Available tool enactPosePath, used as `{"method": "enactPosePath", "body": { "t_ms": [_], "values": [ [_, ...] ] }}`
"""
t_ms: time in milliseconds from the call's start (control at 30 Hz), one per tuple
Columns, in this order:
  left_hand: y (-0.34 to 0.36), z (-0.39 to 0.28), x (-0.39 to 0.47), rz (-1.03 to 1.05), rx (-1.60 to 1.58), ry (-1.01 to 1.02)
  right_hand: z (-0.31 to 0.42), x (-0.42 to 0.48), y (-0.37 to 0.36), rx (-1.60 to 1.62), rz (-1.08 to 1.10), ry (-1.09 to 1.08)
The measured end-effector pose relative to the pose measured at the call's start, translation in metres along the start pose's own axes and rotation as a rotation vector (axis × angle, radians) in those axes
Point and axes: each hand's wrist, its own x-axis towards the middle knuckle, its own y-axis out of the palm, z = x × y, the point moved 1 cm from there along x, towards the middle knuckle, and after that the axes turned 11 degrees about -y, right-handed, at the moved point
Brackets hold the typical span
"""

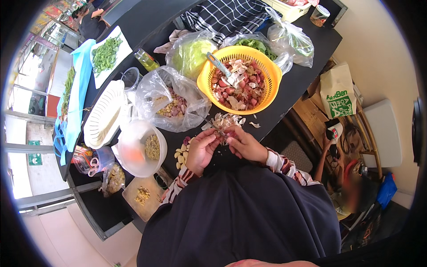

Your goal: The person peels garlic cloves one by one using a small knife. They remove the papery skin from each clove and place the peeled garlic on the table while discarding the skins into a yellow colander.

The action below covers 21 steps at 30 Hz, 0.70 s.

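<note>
My left hand (202, 150) and my right hand (246, 143) meet over the near edge of the black table, both on a small reddish shallot (221, 134). A thin knife blade (210, 124) shows at the fingers; its handle is hidden, and I cannot tell which hand holds it. Just beyond lie papery peels (227, 120). Peeled garlic cloves (181, 154) lie left of my left hand. A yellow colander (273, 96) holds shallots, loose skins and a grey-handled peeler or knife (218, 64). A clear plastic bag (150, 115) contains peeled shallots.
Left are a translucent tub (126, 167) with chopped pieces, a cutting board (133, 207), a white basket (95, 140) and scissors (94, 167). Bagged greens (293, 40) and a checked cloth (227, 16) lie beyond the colander. A person (350, 190) sits at right beside a paper bag (338, 83).
</note>
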Motion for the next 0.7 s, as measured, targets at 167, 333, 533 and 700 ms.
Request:
{"method": "enactPosePath", "body": {
  "t_ms": [167, 333, 533, 700],
  "values": [
    [-0.007, 0.014, 0.001, 0.003, -0.109, 0.003, 0.005, 0.000, 0.006, -0.251, 0.057, -0.196],
    [-0.008, 0.017, 0.004, -0.001, -0.092, 0.031, -0.006, 0.000, 0.008, -0.191, 0.060, -0.225],
    [-0.005, 0.020, 0.004, -0.036, 0.049, 0.150, 0.007, -0.002, 0.006, 0.084, 0.118, -0.004],
    [0.003, 0.021, 0.002, -0.090, 0.173, 0.244, 0.005, -0.002, 0.003, 0.137, 0.113, 0.045]
  ]
}}
